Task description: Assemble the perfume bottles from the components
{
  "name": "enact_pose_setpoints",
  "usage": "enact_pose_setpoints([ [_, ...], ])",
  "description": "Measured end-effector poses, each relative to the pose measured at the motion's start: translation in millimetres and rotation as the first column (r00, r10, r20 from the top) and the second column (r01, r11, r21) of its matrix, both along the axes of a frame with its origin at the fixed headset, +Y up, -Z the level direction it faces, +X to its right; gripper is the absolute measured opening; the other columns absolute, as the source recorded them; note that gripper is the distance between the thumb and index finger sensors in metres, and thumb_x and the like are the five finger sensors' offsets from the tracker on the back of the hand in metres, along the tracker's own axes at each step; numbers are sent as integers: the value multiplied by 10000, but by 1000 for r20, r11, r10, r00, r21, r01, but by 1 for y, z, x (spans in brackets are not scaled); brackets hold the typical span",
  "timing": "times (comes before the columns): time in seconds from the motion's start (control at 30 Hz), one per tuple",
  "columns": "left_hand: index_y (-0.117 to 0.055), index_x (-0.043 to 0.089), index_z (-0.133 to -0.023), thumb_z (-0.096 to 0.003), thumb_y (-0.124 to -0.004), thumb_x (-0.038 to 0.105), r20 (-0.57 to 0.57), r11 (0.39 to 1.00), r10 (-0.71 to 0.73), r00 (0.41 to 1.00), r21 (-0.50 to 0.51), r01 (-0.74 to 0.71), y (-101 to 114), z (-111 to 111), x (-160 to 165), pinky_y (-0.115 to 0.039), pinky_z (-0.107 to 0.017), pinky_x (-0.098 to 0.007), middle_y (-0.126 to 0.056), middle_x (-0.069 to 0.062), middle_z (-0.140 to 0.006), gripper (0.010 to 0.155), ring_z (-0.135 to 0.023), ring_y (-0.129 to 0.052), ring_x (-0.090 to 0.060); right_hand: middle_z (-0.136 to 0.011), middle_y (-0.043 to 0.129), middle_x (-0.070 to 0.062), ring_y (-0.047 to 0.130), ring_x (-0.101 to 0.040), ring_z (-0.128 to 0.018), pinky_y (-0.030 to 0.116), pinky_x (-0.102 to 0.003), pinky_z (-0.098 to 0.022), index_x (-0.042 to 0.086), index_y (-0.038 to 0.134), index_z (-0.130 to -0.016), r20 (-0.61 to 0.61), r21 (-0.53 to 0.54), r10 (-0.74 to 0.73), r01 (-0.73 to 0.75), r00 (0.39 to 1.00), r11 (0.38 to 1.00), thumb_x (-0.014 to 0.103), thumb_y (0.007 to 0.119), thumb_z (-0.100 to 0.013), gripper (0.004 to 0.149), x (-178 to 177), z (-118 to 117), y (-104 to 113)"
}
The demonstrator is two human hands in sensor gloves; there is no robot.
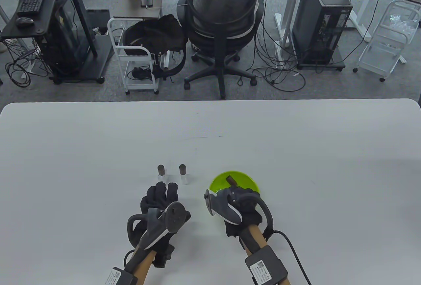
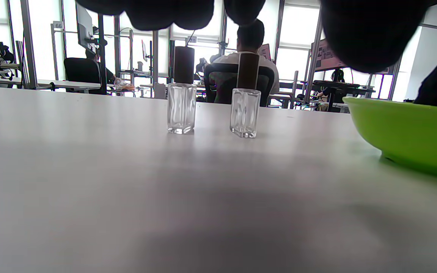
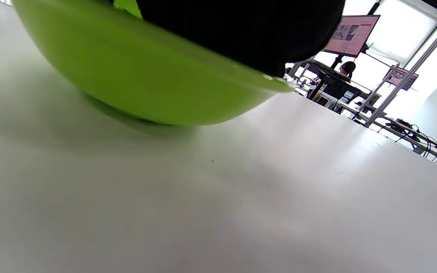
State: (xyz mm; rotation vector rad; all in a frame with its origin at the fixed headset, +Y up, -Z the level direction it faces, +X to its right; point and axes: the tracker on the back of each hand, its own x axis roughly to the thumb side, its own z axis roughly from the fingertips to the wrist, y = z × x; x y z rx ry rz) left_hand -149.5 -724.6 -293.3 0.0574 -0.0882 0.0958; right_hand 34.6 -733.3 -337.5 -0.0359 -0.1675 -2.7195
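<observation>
Two small clear glass perfume bottles with brown caps stand side by side on the white table, the left bottle (image 1: 161,172) (image 2: 181,108) and the right bottle (image 1: 184,174) (image 2: 245,112). My left hand (image 1: 164,189) lies just in front of them with straight fingers (image 2: 173,13), touching neither. A lime green bowl (image 1: 217,181) (image 2: 404,129) (image 3: 127,76) sits to the right. A loose brown cap (image 1: 231,179) lies inside it. My right hand (image 1: 242,196) (image 3: 241,30) reaches over the bowl's near rim, right by the cap. The tracker hides its fingertips.
The table's far edge (image 1: 210,101) faces an office chair (image 1: 220,31), carts and cables on the floor. The white tabletop (image 1: 329,166) stretches wide to both sides of the hands.
</observation>
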Motion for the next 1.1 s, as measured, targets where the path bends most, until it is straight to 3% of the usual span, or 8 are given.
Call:
enact_pose_setpoints([
  [0.33,-398,169,-1171,-446,-725,670,0,1000,9,1000,-17,-9,0,1,0,-534,-792,-603,-446,-230,-1202,940,-1066,-561,-523,-963,853,-183,933,-348,-812,754,-556,-661,124,618,-1085,-9,-38,-64,63,998,997,546,733,-569,676,3,-3,0],
  [0.6,-402,169,-1170,-445,-727,670,3,1000,3,1000,-20,-3,0,1,1,-535,-792,-603,-446,-231,-1202,939,-1066,-562,-523,-1046,786,-162,933,-306,-798,764,-535,-645,147,521,-1124,13,-74,-137,138,990,988,418,661,-656,558,10,-4,1],
  [0.83,-400,172,-1171,-444,-726,671,5,1000,3,1000,-29,-3,0,1,1,-532,-793,-603,-444,-234,-1203,939,-1070,-557,-521,-1085,754,-165,923,-351,-823,765,-556,-645,171,517,-1127,-10,-85,-214,212,977,973,338,660,-649,526,19,-2,10],
  [1.0,-401,171,-1171,-444,-726,671,4,1000,6,1000,-27,-6,0,1,1,-533,-793,-603,-444,-232,-1203,940,-1068,-557,-524,-1118,708,-143,890,-389,-874,766,-575,-665,153,488,-1129,-74,18,-303,306,950,952,252,707,-609,574,41,8,31],
  [1.1,-401,171,-1171,-444,-726,672,2,1000,1,1000,-28,-1,0,1,1,-532,-793,-603,-445,-233,-1202,940,-1069,-557,-523,-1121,696,-133,886,-377,-898,771,-559,-685,121,455,-1133,-121,93,-444,456,888,885,235,721,-593,614,67,17,47],
])
